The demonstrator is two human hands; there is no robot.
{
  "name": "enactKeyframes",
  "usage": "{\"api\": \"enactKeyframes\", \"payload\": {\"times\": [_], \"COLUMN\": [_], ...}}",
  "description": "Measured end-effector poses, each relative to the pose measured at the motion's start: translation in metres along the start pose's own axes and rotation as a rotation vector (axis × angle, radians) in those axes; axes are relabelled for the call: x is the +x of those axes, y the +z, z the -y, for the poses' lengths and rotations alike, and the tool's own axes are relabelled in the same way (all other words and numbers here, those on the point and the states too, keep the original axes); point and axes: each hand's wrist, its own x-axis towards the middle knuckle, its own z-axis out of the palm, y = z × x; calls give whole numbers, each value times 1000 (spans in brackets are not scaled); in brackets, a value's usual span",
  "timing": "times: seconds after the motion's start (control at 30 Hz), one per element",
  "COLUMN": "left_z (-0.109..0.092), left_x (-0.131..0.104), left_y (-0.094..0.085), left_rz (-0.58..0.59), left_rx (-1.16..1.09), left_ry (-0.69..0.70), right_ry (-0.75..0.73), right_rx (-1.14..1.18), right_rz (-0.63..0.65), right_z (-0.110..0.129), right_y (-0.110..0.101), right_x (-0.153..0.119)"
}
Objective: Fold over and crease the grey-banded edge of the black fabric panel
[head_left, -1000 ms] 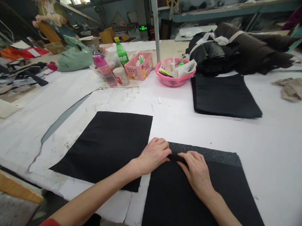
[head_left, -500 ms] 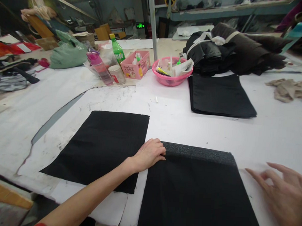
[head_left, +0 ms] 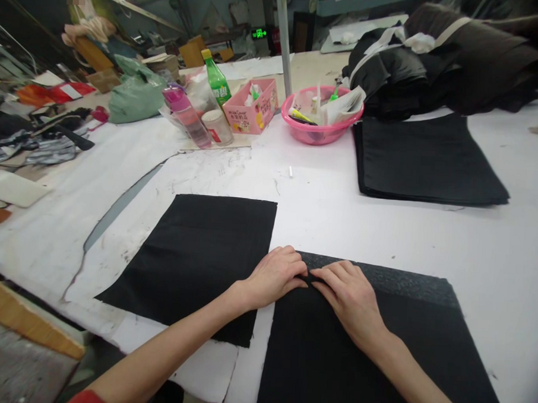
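Two black fabric pieces lie on the white-covered table. The right-hand black fabric (head_left: 378, 361) has a greyish, speckled strip (head_left: 403, 283) along its far edge. At that edge's left end my left hand (head_left: 281, 274) pinches the fabric. Close beside it, my right hand (head_left: 349, 288) is closed on the same fabric, thumb and fingertips together, the two hands' fingertips nearly touching. The left-hand black fabric (head_left: 195, 252) lies flat, partly under my left forearm.
A stack of black fabric (head_left: 426, 161) lies at the back right, before a dark bundle (head_left: 457, 61). A pink basin (head_left: 316, 132), pink box (head_left: 259, 112), jar (head_left: 217, 128), bottles and green bag (head_left: 135, 97) stand at the back. A person (head_left: 94, 21) is far left.
My right hand has come in from the right and taken hold of the fabric beside my left hand, which keeps its grip. The view has shifted slightly.
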Motion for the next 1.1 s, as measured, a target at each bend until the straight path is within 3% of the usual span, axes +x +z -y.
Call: {"api": "enactKeyframes", "payload": {"times": [0.3,0.77,1.1], "left_z": [10,18,21], "left_x": [-19,-33,-33], "left_y": [8,7,10], "left_rz": [-211,-159,-169], "left_rx": [-33,204,150], "left_ry": [-13,145,123], "right_ry": [9,-80,-80], "right_rx": [29,-1,1], "right_rz": [-35,-5,-2], "right_z": [-7,-8,-10], "right_y": [6,5,7], "right_x": [-7,-4,-5]}}
